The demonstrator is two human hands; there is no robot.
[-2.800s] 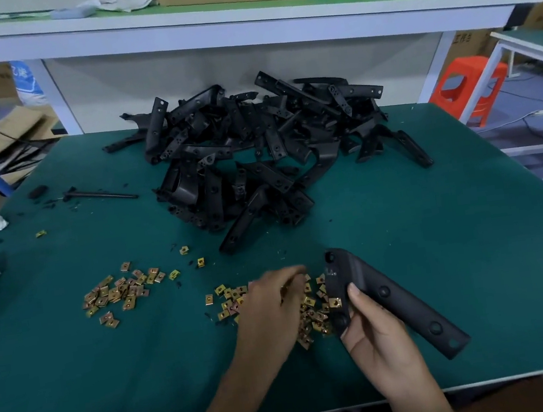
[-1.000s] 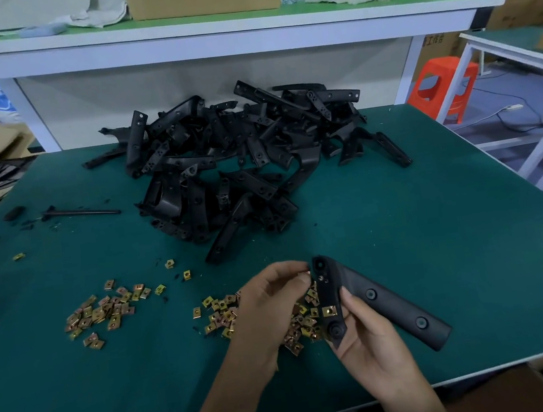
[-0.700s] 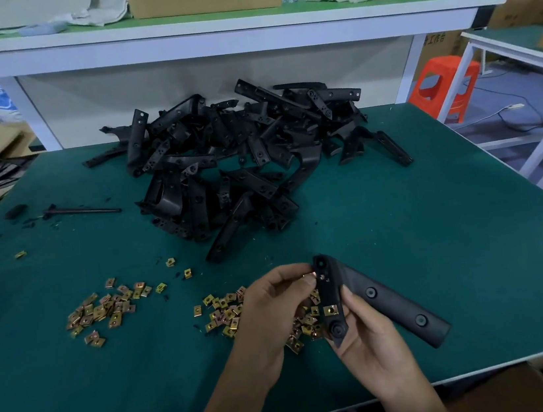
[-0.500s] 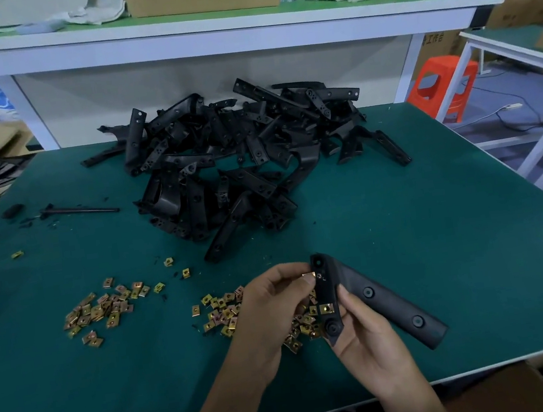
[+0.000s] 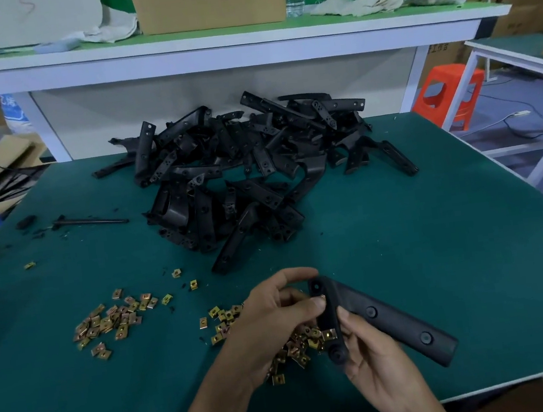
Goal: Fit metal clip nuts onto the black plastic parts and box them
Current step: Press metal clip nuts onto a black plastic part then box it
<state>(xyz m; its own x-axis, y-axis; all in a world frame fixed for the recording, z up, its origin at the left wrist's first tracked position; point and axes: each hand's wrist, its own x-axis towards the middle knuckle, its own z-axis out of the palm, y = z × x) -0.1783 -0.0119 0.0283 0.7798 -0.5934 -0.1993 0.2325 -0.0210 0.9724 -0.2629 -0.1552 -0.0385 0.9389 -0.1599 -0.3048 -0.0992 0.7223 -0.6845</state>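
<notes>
- Green counter carries a heap of black parts at twelve o'clock from the hands.
- Black part: the right hand grips its near end, fingers curled round it.
- Left hand has left the loose clip nuts and now seems to pinch one against the part's edge. A second fitting looks underway.
- One fitted nut sits at six o'clock of that pinch.

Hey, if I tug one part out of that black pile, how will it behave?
Probably stiff: the part in the right hand juts out straight, held at one end. The pile looks tangled, so neighbours may drag along or tumble.
</notes>
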